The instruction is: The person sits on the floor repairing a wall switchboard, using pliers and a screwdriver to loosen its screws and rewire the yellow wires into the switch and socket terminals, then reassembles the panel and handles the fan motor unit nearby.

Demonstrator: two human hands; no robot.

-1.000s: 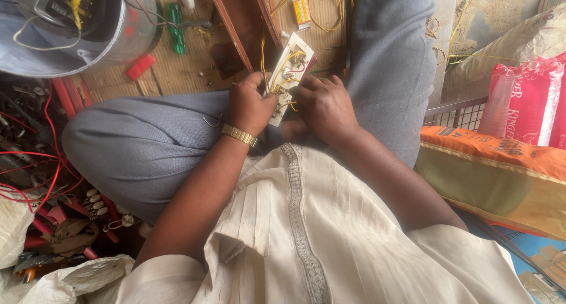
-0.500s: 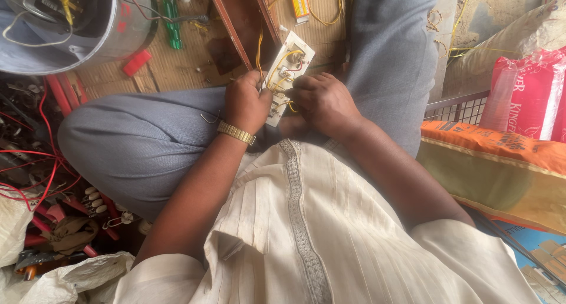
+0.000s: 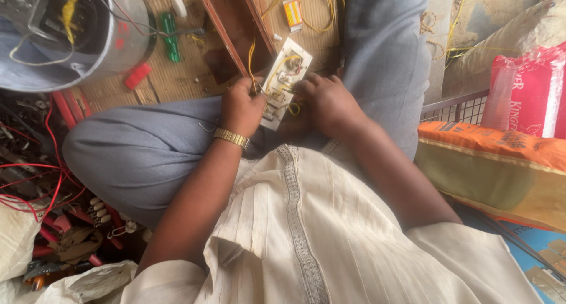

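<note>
I sit cross-legged in grey trousers and a cream tunic. A white switch plate with yellow wires on its back rests tilted over my lap. My left hand, with a gold watch at the wrist, grips the plate's left edge. My right hand holds the plate's lower right side, fingers curled on the yellow wiring there. What the fingertips pinch is hidden.
A brown wooden box lies open on the woven mat ahead. A green screwdriver, a red piece and a metal drum lie far left. Red wires clutter the left. Sacks and a wire basket stand right.
The view has shifted slightly. Both hands stay on the switch plate, with only small finger movements on the wiring.
</note>
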